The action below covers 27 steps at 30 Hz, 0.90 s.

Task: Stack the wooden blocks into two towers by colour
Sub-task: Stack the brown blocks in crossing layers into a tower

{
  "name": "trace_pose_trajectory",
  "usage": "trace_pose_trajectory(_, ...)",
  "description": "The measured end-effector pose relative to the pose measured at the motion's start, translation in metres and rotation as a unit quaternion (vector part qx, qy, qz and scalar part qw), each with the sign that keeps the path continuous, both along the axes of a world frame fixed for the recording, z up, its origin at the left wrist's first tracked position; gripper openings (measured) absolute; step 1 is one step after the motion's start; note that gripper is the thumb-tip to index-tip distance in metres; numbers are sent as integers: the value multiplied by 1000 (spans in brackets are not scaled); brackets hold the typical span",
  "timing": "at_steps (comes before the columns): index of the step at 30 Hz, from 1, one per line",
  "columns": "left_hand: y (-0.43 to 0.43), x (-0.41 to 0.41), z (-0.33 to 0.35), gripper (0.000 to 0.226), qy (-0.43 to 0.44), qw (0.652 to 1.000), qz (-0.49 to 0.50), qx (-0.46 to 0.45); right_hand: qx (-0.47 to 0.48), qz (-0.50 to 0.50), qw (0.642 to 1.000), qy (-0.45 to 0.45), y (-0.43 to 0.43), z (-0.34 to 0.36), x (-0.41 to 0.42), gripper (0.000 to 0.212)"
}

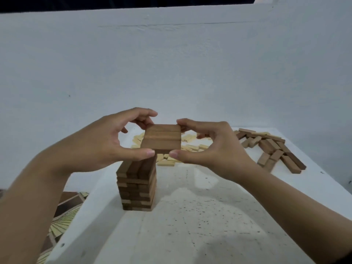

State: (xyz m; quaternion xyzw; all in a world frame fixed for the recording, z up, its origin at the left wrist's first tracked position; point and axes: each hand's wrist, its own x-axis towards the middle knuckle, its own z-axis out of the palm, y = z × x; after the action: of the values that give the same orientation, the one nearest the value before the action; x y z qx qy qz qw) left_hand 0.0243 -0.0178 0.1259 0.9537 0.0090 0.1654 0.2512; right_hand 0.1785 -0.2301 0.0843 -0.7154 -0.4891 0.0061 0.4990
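Holding a slab of three dark blocks (162,139) pressed side by side, we pinch it between both hands in the middle of the frame. Our left hand (112,141) curls its fingers (139,112) round the slab's left end, thumb at the near corner. Our right hand (211,147) grips the right end the same way. The slab hangs level just above the dark tower (137,187), shifted slightly right of it; we cannot tell whether they touch. The tower stands near the left edge of the white tabletop (190,235), with bare surface to its right and toward the bottom of the frame. Pale blocks (192,147) lie scattered behind the slab, and loose dark blocks (272,147) are heaped at the right. The held blocks' long axes run left to right across the frame, crosswise to the tower's top layer, which points away from us.
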Motion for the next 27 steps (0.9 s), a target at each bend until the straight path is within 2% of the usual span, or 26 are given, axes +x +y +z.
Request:
trace_pose_trajectory(4, 24, -8, -10, 69, 28, 999, 14, -6, -43, -7, 999, -2, 24, -7, -8, 73)
trace_pose_trajectory(12, 53, -13, -25, 71, 74, 997, 3, -16, -103, -17, 995, 3, 46, -14, -16, 75)
trace_pose_trajectory(27, 65, -10, -36, 73, 86, 996, -21, -30, -141, -25, 990, -10, 49, -13, -24, 80)
